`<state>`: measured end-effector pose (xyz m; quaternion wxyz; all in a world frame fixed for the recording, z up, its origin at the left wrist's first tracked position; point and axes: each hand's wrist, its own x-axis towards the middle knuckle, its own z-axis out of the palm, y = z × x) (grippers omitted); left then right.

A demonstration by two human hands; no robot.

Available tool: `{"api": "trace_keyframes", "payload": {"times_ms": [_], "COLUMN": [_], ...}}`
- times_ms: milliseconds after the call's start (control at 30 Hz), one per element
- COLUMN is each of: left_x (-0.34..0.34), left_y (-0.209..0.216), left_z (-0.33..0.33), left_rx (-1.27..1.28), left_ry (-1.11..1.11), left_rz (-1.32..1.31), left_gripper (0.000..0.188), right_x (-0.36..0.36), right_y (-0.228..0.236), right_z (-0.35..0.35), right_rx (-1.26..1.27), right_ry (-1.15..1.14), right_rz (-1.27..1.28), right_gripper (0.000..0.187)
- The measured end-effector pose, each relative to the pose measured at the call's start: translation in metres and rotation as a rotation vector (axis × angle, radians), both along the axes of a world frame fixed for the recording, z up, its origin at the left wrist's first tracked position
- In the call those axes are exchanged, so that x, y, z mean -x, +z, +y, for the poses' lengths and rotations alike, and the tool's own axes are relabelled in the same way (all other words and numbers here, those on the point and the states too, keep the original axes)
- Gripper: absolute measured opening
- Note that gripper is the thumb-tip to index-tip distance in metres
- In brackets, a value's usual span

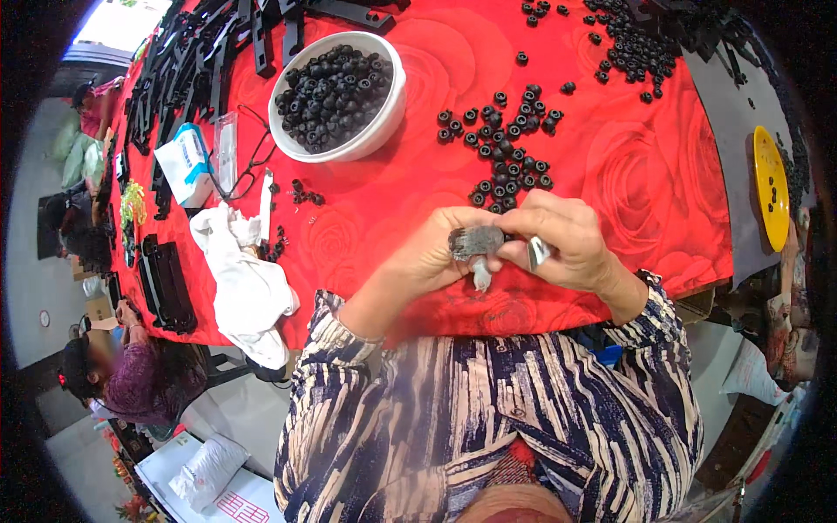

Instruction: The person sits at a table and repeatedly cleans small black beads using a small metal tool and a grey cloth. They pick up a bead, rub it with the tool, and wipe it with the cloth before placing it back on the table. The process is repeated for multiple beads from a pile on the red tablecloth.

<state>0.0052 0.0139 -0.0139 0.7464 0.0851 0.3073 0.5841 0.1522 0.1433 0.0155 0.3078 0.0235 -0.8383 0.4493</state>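
Observation:
My left hand point(427, 251) and my right hand point(562, 237) meet over the near edge of the red-covered table. A worn grey wrap point(476, 242) covers a digit of my left hand, and a whitish wrap point(481, 275) shows just below it. Closed fingers of my right hand grip a small metal blade-like tool point(539, 253). At the meeting fingertips there is something small and dark, mostly hidden. Just beyond my hands lies a loose group of small round black plastic parts point(501, 161), with ring-shaped tops.
A white bowl point(399, 105) full of black parts stands beyond my hands. Glasses point(248, 174), a tissue pack point(185, 166) and white cloth point(248, 292) lie left. Long black strips point(218, 70) cover the far left. A yellow plate point(770, 187) is right. People point(144, 379) sit left.

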Motion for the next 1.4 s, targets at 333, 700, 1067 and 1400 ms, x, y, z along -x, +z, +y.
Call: {"api": "trace_keyframes", "payload": {"times_ms": [333, 700, 1067, 1400], "left_x": [-0.003, -0.011, -0.008, -0.006], "left_y": [0.006, 0.032, 0.033, 0.028], "left_z": [-0.009, -0.013, -0.011, -0.01], "left_rx": [-0.119, -0.088, -0.121, -0.173], "left_ry": [0.03, 0.102, 0.204, 0.209], "left_rz": [0.062, 0.295, 0.494, 0.67], "left_gripper": [0.024, 0.021, 0.019, 0.024], "right_x": [0.0, -0.003, -0.004, -0.003], "right_y": [-0.005, -0.002, 0.013, 0.01], "right_z": [-0.003, -0.006, -0.001, 0.006], "right_rx": [-0.154, -0.253, 0.091, 0.283], "right_ry": [-0.063, -0.139, -0.047, 0.0], "right_rz": [0.089, 0.189, -0.096, -0.304], "right_gripper": [0.036, 0.032, 0.03, 0.021]}}
